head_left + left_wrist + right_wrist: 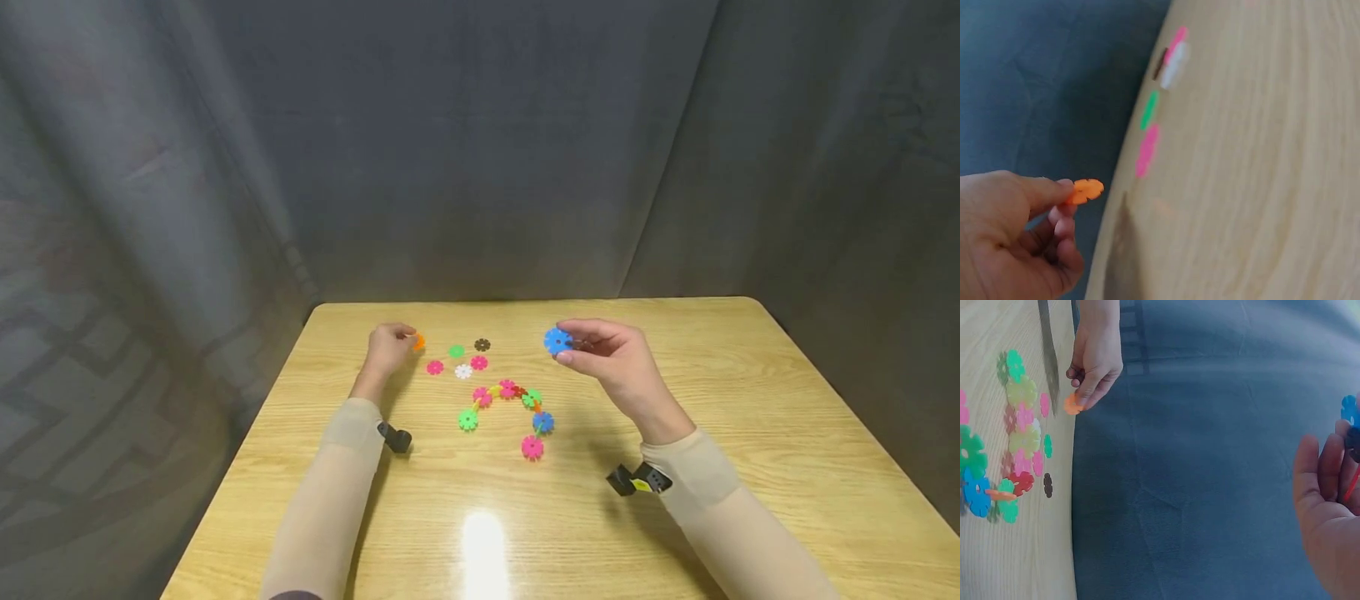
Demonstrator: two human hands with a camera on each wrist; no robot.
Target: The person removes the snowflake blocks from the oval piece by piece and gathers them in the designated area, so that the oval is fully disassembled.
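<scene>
An orange snowflake disc (419, 342) is pinched between the thumb and curled fingers of the left hand (388, 348), which is held just above the wooden table (750, 400) near its far left part; in the left wrist view the same disc (1085, 190) is seen projecting from the fingertips (1063, 187), clear of the table surface. A blue snowflake disc (557, 340) is gripped by the thumb and forefinger of the right hand (611, 358), raised above the table to the right of centre, with the remaining fingers loosely curled behind it. In the right wrist view only an edge of the blue disc (1350, 410) is visible above the fingers; something dark and a thin red line are also noted against that hand, but what they are cannot be told. Between the two hands, five loose discs are recorded lying flat on the table: a green one (456, 352), a brown one (482, 344), two pink ones (435, 367) (479, 362) and a white one (463, 372). Nearer the person, an arch-shaped chain of joined discs (507, 390) is laid on the table, its ends marked by a green disc (468, 420) on the left and a pink disc (532, 447) on the right, with a blue disc (543, 422) just above the latter. Both arms are covered by beige sleeves (352, 467), and a small black device (637, 480) is strapped at each wrist.
</scene>
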